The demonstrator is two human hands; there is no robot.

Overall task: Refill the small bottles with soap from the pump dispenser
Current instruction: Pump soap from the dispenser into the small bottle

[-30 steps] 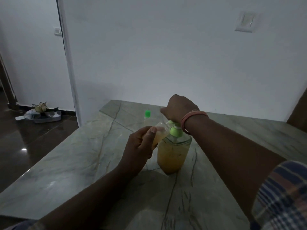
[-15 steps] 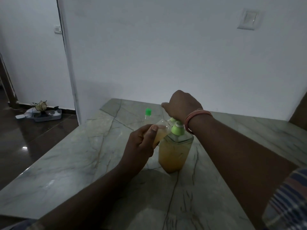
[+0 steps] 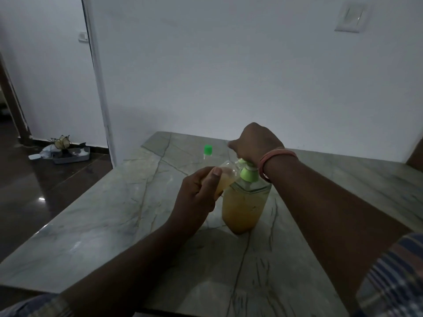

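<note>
A clear pump dispenser (image 3: 245, 207) with a green pump and yellow-orange soap stands in the middle of the marble table (image 3: 96, 220). My right hand (image 3: 256, 140) sits on top of the pump head with fingers curled over it. My left hand (image 3: 196, 197) grips a small clear bottle (image 3: 226, 177), tilted with its mouth at the pump's spout; soap shows inside it. Behind stands another small clear bottle with a green cap (image 3: 207, 150), partly hidden by my hands.
The table's far edge meets a white wall. Left of the table is dark floor with a grey tray (image 3: 71, 156) of small items near the wall corner. A wall switch plate (image 3: 350, 17) is at the upper right.
My right hand rose a little with the pump head between one second ago and now. The left hand keeps the small bottle at the spout.
</note>
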